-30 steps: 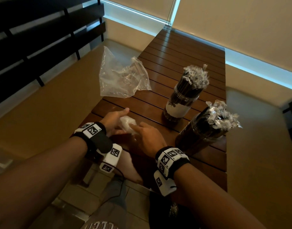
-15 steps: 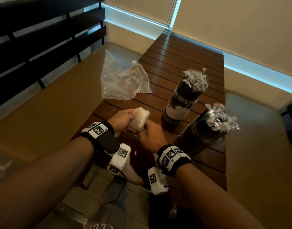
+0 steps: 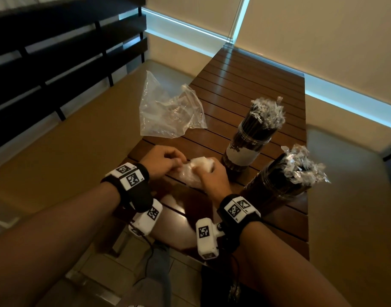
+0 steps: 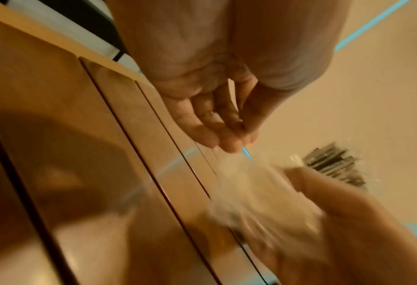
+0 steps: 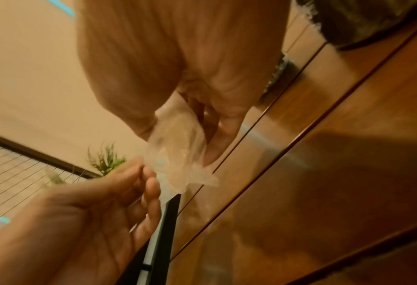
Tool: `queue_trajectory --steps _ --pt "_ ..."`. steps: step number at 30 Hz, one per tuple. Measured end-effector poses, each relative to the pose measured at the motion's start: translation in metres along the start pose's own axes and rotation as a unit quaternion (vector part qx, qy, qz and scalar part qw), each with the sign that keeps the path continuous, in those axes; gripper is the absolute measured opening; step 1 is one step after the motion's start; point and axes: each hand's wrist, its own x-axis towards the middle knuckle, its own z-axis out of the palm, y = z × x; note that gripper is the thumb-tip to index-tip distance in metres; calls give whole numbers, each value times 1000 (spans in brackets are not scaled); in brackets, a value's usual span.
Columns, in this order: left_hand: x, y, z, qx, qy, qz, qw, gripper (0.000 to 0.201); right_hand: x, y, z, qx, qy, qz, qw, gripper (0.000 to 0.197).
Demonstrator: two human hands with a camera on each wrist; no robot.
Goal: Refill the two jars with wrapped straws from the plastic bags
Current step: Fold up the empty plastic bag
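A crumpled plastic bag point(image 3: 195, 171) sits between both hands above the bench point(image 3: 252, 89), just left of the labelled jar point(image 3: 245, 149). The right wrist view alone shows the right hand point(image 3: 214, 176) pinching it and the left hand point(image 3: 161, 160) fingers curled at its edge. The jar's white label is blank. A second jar point(image 3: 281, 180) leans right of the labelled jar, and an empty bag point(image 3: 168, 116) lies behind and left.

Bare forearms, black wristbands point(image 3: 136, 191) with white marker-printed camera blocks point(image 3: 206, 238), thin cable.
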Motion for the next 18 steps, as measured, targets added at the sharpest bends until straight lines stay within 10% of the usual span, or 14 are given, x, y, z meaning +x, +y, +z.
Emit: queue_trajectory --steps 4,9,13,18 --pt "27 -4 -35 122 179 -47 975 31 3 8 -6 -41 -2 5 999 17" --pt "62 -3 -60 71 143 -140 977 54 12 -3 2 -137 -37 -44 989 14" --pt "75 0 -61 57 118 -109 985 27 18 -10 4 -180 -37 -77 980 29" --pt "63 16 -51 58 242 -4 969 18 17 -17 1 -266 -33 -77 960 16"
